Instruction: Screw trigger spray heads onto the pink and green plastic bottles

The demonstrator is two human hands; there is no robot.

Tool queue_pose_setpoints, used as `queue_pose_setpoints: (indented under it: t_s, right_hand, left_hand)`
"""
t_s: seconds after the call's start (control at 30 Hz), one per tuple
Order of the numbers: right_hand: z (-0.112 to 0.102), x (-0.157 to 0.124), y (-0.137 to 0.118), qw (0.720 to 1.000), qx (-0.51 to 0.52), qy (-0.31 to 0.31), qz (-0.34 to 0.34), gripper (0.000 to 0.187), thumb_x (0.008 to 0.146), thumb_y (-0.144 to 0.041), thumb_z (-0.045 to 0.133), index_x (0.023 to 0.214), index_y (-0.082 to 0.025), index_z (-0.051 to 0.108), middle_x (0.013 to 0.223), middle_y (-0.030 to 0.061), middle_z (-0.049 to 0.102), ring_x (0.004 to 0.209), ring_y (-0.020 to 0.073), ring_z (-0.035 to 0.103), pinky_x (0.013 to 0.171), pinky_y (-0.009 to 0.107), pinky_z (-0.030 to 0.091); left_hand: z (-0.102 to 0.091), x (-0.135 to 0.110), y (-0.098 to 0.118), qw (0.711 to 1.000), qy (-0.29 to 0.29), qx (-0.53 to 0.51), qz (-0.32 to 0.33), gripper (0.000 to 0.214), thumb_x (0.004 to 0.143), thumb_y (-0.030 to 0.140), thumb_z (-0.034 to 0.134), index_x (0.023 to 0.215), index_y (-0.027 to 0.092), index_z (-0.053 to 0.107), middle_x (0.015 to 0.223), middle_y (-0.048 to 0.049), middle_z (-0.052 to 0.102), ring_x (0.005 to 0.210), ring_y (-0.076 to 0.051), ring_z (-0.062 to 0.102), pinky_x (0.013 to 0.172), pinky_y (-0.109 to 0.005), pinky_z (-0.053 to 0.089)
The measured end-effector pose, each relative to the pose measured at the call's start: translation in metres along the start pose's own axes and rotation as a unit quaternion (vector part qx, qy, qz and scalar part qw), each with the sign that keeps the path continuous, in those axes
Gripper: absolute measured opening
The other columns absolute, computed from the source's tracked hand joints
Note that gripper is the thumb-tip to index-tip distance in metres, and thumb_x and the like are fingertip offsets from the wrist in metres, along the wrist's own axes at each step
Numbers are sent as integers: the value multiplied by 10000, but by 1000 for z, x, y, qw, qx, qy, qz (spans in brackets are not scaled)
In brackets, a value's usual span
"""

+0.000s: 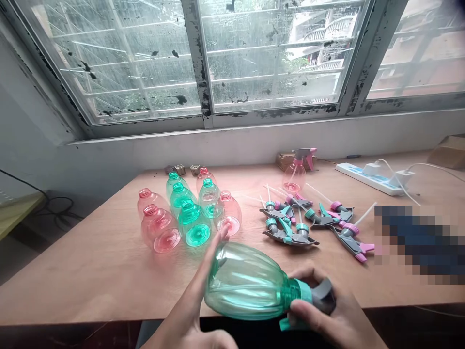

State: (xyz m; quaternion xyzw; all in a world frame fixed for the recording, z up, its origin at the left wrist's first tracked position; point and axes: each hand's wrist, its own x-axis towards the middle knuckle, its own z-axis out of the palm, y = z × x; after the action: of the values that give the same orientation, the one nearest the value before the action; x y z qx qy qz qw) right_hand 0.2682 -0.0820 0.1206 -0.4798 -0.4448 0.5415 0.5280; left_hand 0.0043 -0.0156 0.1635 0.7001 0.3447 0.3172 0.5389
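Loose pink and green bottles (181,213) crowd the far left of the worktop (90,261). A heap of trigger sprayers (301,225) lies to their right, and a finished pink spray bottle (295,173) stands beyond it near a white power strip (366,175) under the window (276,53). Nearer you, at the worktop's front edge, a green spray bottle (247,283) lies on its side between your hands. Your left hand (196,310) spreads open, fingers flat against its base end, while your right hand (337,322) closes round the neck and grey trigger head (324,293).
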Motion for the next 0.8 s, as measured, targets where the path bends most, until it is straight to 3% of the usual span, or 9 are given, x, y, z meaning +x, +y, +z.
queue_pose_setpoints:
  t_s: [0.07,0.2,0.4,0.5,0.57,0.67,0.8]
  right_hand:
    - [-2,-2,6,991,-99,35,-87,413,737,-509,882,976,-212,726,776,77,785,657,247,732,630,328,626]
    - [-7,0,17,954,-200,44,-217,351,713,-447,909,976,-264,763,776,61,801,634,260,752,640,310,653]
    - [-5,-2,24,935,-226,80,-261,358,734,-467,910,1020,-304,770,783,26,819,619,229,754,644,278,633]
    - [-7,-1,25,946,-226,79,-217,348,751,-481,890,1018,-294,768,785,31,820,616,226,745,590,271,599]
    - [-7,1,21,966,-197,34,-164,360,766,-493,869,1014,-259,755,802,55,814,655,244,751,574,280,587]
    - [-3,6,10,996,-58,-48,-54,420,813,-562,809,999,-207,686,756,57,780,702,250,755,660,315,602]
    - [5,12,1,984,116,-111,80,493,820,-621,779,926,-183,578,703,13,719,533,140,668,563,237,519]
  left_hand:
    - [5,4,1,996,5,-91,-10,1062,780,721,728,1636,275,283,1726,-94,256,1597,-421,97,1271,-573,181]
    - [6,12,2,982,23,-179,-56,791,953,718,469,1558,209,451,1607,-140,484,1544,-410,316,1238,-575,299]
    - [-5,6,-4,987,82,-122,-62,685,928,626,608,1469,209,555,1470,-146,630,1481,-413,430,1113,-535,490]
    - [-4,5,-5,988,95,-109,-52,679,920,614,624,1455,198,572,1464,-146,634,1455,-420,463,1116,-535,484]
    - [-2,5,-4,989,111,-92,-44,685,906,611,646,1452,205,573,1482,-141,619,1456,-422,460,1134,-526,465]
    - [-1,2,-1,992,109,-64,-21,713,877,615,680,1470,240,552,1502,-131,599,1444,-435,468,1117,-507,485]
    - [-5,-9,1,996,51,0,69,783,828,506,782,1530,335,480,1608,-84,484,1488,-434,406,1210,-524,372]
